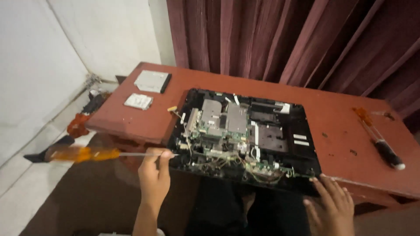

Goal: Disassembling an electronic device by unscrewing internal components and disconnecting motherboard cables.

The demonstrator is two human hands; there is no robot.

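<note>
Fingers of left hand pinch orange screwdriver shaft at opened computer chassis near-left corner; right hand splayed flat on table front edge.

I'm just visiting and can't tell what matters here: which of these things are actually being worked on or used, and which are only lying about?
In use:
- opened computer chassis, circuit boards exposed
- orange-handled screwdriver, shaft pinched in the left hand, tip at the chassis edge
- right hand, resting on the chassis's near corner

Lying about:
- optical drive
- small hard drive
- second screwdriver, at the table's right
- loose screws
</note>
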